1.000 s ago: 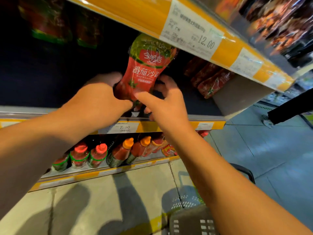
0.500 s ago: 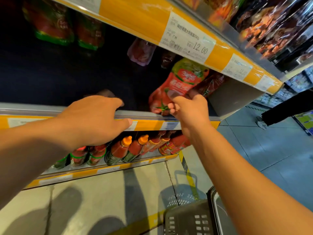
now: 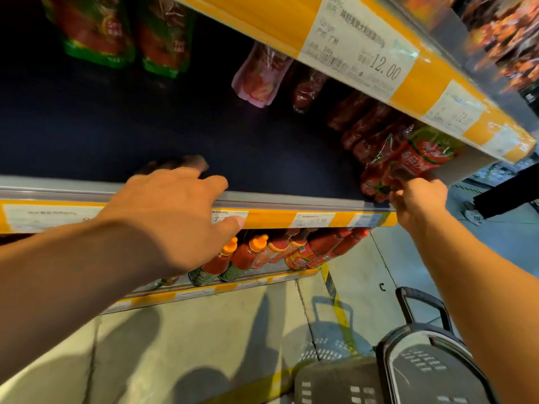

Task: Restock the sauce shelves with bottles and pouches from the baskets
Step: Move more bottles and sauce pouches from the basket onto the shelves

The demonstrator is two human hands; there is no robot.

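Note:
My right hand (image 3: 415,198) grips the lower edge of a red tomato sauce pouch (image 3: 414,161) with a green top. The pouch stands at the right end of the dark middle shelf (image 3: 262,196), at the front of a row of dark red pouches (image 3: 364,126). My left hand (image 3: 175,205) rests on the front lip of that shelf, fingers spread over the edge and thumb on a price label; it holds nothing. Red sauce bottles (image 3: 248,255) with orange caps lie on the shelf below.
Green and red pouches (image 3: 116,33) and a pink pouch (image 3: 259,80) hang at the back of the shelf. An upper shelf edge (image 3: 364,53) with price labels juts out overhead. A grey basket (image 3: 414,371) stands on the floor at lower right. A person's leg (image 3: 504,199) shows at far right.
My right hand carried the pouch from the shelf's middle to its right end. My left hand let go of it and settled on the shelf's front lip.

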